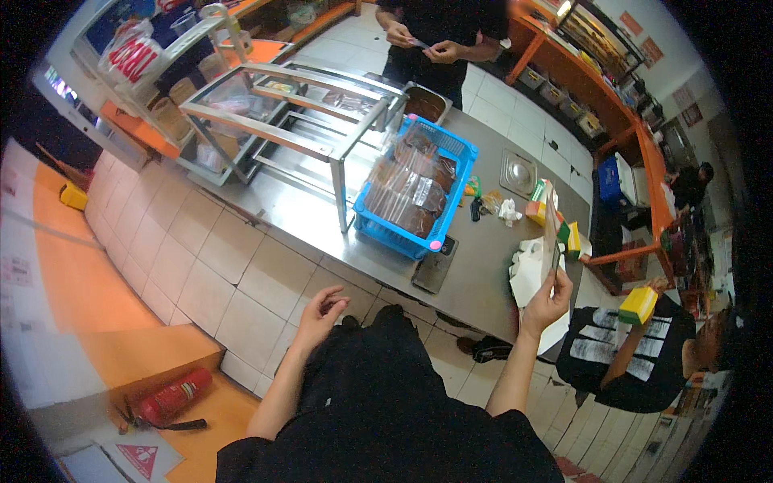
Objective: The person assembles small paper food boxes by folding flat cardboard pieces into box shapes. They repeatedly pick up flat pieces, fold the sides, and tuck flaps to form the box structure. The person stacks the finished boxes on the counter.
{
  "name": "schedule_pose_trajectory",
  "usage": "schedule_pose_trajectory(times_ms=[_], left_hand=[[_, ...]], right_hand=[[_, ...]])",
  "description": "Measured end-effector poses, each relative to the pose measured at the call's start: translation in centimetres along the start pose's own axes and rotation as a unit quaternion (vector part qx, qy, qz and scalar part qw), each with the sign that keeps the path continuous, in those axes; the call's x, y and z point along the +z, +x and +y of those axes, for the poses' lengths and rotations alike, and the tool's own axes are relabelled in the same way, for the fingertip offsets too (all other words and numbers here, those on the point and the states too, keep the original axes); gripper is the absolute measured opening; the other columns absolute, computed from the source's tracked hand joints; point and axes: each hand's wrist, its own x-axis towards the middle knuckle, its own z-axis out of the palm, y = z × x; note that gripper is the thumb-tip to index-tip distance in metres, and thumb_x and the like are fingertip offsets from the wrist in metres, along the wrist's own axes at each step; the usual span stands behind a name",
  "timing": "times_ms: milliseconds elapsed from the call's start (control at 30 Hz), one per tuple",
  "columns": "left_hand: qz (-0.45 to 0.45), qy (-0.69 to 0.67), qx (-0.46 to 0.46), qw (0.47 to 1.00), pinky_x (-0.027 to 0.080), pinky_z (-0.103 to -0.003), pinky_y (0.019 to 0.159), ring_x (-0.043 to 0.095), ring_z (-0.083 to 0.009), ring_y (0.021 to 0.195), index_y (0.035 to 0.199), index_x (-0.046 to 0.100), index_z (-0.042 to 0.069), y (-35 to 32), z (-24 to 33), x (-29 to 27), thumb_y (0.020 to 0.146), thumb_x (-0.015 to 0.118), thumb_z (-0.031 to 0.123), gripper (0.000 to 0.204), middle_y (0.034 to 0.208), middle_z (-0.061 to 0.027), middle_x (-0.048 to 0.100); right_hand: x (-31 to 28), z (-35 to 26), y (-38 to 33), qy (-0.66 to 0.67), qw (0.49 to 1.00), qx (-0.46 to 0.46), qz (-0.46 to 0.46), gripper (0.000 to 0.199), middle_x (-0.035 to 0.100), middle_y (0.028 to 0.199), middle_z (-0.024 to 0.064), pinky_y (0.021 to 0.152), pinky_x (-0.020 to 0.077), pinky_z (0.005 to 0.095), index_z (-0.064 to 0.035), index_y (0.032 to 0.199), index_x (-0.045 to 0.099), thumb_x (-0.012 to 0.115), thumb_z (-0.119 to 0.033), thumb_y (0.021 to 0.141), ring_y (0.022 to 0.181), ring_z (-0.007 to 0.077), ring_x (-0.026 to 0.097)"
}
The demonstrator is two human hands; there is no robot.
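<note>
My right hand (546,302) is closed on a thin flat piece of card (551,237), seen nearly edge-on above the right end of the steel table (378,272). Beneath it lie pale flat cartons (527,270) with notched edges. Small green, yellow and orange boxes (572,240) are just beyond. My left hand (324,312) hovers off the near side of the table, holding nothing, its fingers loosely bent and apart. Toward the table's middle, a blue plastic basket (461,173) holds several brown items in clear plastic wrap.
A metal rack (338,153) stands on the table's left part, beside the basket. A person (427,48) stands across the table with both hands on a small thing. At right, another person (628,346) holds a yellow-green box (638,306). A red fire extinguisher (175,397) lies lower left.
</note>
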Motion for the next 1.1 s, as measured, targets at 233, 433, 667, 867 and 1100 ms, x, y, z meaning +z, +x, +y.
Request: schedule_pose_trajectory(times_ms=[233,433,667,867,1100], left_hand=[[-0.136,-0.207,0.172,0.954,0.039,-0.04,0.112,0.049,-0.0252,0.134,0.146,0.047,0.005,-2.6,10.8,7.2,0.083,0.086,0.019,0.076,0.144,-0.0138,0.053],[-0.059,-0.185,0.163,0.967,0.051,-0.027,0.086,0.06,-0.0125,0.104,0.128,0.057,0.003,-1.4,11.3,7.7,0.102,0.065,0.025,0.035,0.118,-0.0053,0.064],[0.03,-0.283,0.119,0.951,0.054,-0.04,0.095,0.062,-0.0225,0.113,0.136,0.047,0.002,-1.3,12.9,5.0,0.105,0.058,0.025,0.039,0.125,-0.0107,0.06],[0.041,-0.31,0.154,0.937,0.055,-0.045,0.096,0.064,-0.0272,0.112,0.139,0.043,0.002,-2.2,14.3,4.2,0.105,0.058,0.025,0.044,0.127,-0.0127,0.06],[0.036,-0.287,0.172,0.942,0.056,-0.044,0.095,0.064,-0.0251,0.114,0.14,0.044,0.002,-2.9,14.4,3.7,0.105,0.057,0.029,0.046,0.127,-0.0121,0.06]], right_hand=[[3.1,-14.9,-5.4,0.222,0.905,-0.266,-0.247,0.019,0.07,0.118,0.0178,0.094,0.0543,0.0458,-0.0032,0.101,0.07,0.068,-0.001,0.082,0.112,0.0371,0.067],[4.4,-18.9,-8.2,0.211,0.871,-0.276,-0.348,0.028,0.069,0.126,0.0105,0.103,0.0477,0.0476,-0.009,0.109,0.073,0.071,-0.007,0.081,0.125,0.0347,0.06],[3.5,-17.7,-3.8,0.116,0.934,-0.22,-0.257,0.036,0.062,0.135,0.0134,0.112,0.0395,0.0495,-0.0086,0.121,0.069,0.071,-0.005,0.085,0.132,0.0353,0.054],[3.4,-16.2,-0.8,0.091,0.963,-0.152,-0.201,0.041,0.061,0.135,0.016,0.114,0.038,0.0502,-0.0037,0.127,0.065,0.07,-0.002,0.086,0.133,0.0368,0.053],[3.0,-16.4,-1.1,0.09,0.96,-0.145,-0.223,0.041,0.066,0.127,0.0171,0.112,0.0409,0.0482,-0.003,0.127,0.065,0.069,-0.001,0.086,0.127,0.0348,0.059]])
